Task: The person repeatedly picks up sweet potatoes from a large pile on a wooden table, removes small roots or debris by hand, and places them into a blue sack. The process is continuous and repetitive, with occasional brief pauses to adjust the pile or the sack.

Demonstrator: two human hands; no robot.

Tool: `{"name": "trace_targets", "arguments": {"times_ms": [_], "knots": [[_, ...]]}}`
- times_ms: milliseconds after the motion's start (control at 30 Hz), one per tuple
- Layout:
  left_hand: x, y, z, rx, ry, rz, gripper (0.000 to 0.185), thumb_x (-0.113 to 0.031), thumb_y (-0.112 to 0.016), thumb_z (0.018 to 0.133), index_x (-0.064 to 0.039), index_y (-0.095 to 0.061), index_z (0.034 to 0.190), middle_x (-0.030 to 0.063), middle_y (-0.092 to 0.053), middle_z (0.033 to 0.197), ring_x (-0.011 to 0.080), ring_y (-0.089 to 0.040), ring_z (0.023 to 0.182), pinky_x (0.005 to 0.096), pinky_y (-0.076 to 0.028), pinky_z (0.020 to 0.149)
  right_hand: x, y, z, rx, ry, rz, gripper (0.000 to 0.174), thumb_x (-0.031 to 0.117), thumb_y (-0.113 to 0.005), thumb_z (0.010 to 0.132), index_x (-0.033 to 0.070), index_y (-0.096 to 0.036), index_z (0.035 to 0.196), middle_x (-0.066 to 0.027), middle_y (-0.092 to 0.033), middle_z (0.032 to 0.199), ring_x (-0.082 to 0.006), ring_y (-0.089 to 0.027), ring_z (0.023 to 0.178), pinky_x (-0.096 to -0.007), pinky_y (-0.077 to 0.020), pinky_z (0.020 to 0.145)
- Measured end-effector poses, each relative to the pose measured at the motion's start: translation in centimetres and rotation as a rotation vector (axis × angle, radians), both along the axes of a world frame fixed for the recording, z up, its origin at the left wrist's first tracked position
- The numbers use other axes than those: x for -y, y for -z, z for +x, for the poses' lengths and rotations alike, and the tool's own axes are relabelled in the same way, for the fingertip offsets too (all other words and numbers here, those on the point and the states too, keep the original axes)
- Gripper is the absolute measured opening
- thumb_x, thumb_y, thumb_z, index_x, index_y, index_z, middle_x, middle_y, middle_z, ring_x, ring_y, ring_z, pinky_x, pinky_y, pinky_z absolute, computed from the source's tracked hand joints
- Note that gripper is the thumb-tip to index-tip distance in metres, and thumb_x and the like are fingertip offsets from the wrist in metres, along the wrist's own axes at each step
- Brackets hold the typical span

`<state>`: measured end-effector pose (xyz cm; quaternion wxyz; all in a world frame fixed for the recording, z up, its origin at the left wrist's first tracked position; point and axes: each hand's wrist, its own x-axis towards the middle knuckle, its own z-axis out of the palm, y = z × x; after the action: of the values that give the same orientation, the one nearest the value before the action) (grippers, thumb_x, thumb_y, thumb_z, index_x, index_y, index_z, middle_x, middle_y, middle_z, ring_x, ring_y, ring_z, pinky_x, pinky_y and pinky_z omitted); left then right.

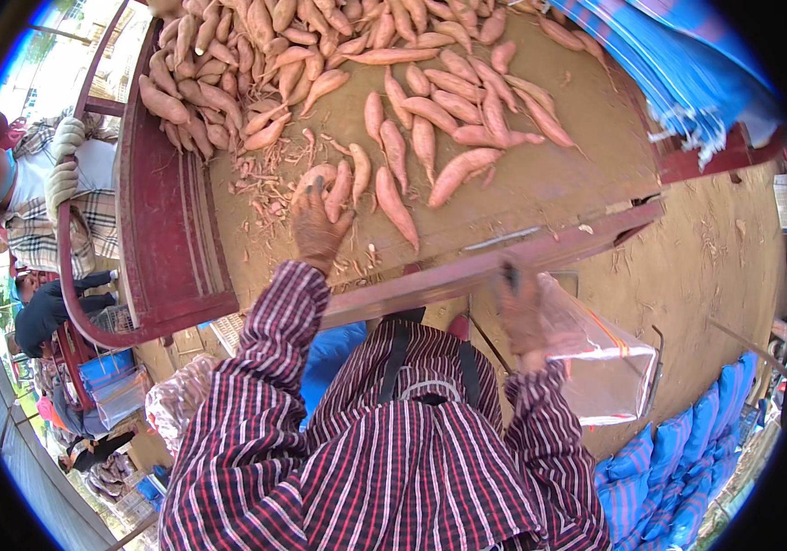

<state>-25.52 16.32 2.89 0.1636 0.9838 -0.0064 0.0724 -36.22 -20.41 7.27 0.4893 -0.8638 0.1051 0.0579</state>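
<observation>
My left hand [321,231] lies palm down at the front of a wooden cart bed [503,224], its fingertips over a sweet potato [314,178]. Another sweet potato [339,191] lies just above my left thumb. Over the bed's front edge, my right hand [523,310] is blurred, with a small dark patch at its fingers that I cannot make out. Beside that hand hangs a clear plastic bag [603,372]. Several loose sweet potatoes [462,175] lie spread in front of me, and thin root trimmings [262,182] litter the bed left of centre.
A large sweet potato heap [269,41] fills the far left. The red metal side wall [173,227] and rail [66,255] bound the left. Blue woven sacks [682,76] hang over the far right; filled blue sacks [668,448] stand lower right. People are at the left.
</observation>
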Motion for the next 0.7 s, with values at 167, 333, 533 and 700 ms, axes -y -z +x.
{"name": "trace_targets", "arguments": {"times_ms": [167,333,533,700], "knots": [[-3.7,0.8,4.7,-0.453,0.037,0.309,0.112,-0.052,-0.086,0.071,-0.015,-0.026,0.158,0.0248,-0.038,0.154,0.0442,-0.041,0.139,0.0579,-0.036,0.111,-14.9,3.9,10.2,0.058,-0.432,-0.474,0.065,0.035,-0.079,0.08,0.005,-0.055,0.134,-0.0165,-0.062,0.118,-0.0357,-0.061,0.112,-0.0476,-0.0478,0.095],[-6.2,2.3,8.3,-0.514,0.104,0.222,0.112,-0.038,-0.088,0.071,-0.013,-0.022,0.159,0.0277,-0.041,0.151,0.0461,-0.044,0.138,0.0562,-0.043,0.109,-17.7,9.2,13.6,0.123,-0.407,-0.561,0.07,0.032,-0.077,0.081,0.005,-0.048,0.138,-0.0185,-0.061,0.115,-0.0354,-0.063,0.104,-0.0477,-0.0512,0.088],[-9.5,1.8,9.9,-0.48,0.043,-0.077,0.103,-0.019,-0.085,0.071,-0.008,-0.027,0.156,0.0229,-0.046,0.146,0.0433,-0.051,0.127,0.0528,-0.045,0.105,-15.9,2.8,16.0,0.032,-0.231,-0.038,0.066,0.021,-0.076,0.082,0.003,-0.047,0.138,-0.022,-0.06,0.123,-0.0391,-0.062,0.112,-0.0482,-0.0506,0.095],[-7.8,3.3,9.3,-0.275,-0.212,-0.945,0.105,-0.012,-0.083,0.07,-0.003,-0.025,0.157,0.019,-0.053,0.138,0.0336,-0.053,0.128,0.0456,-0.044,0.108,-11.7,4.8,24.9,0.281,-0.044,-0.27,0.062,0.024,-0.075,0.086,0.004,-0.047,0.138,-0.0221,-0.058,0.125,-0.04,-0.059,0.117,-0.0498,-0.0482,0.097]]}}
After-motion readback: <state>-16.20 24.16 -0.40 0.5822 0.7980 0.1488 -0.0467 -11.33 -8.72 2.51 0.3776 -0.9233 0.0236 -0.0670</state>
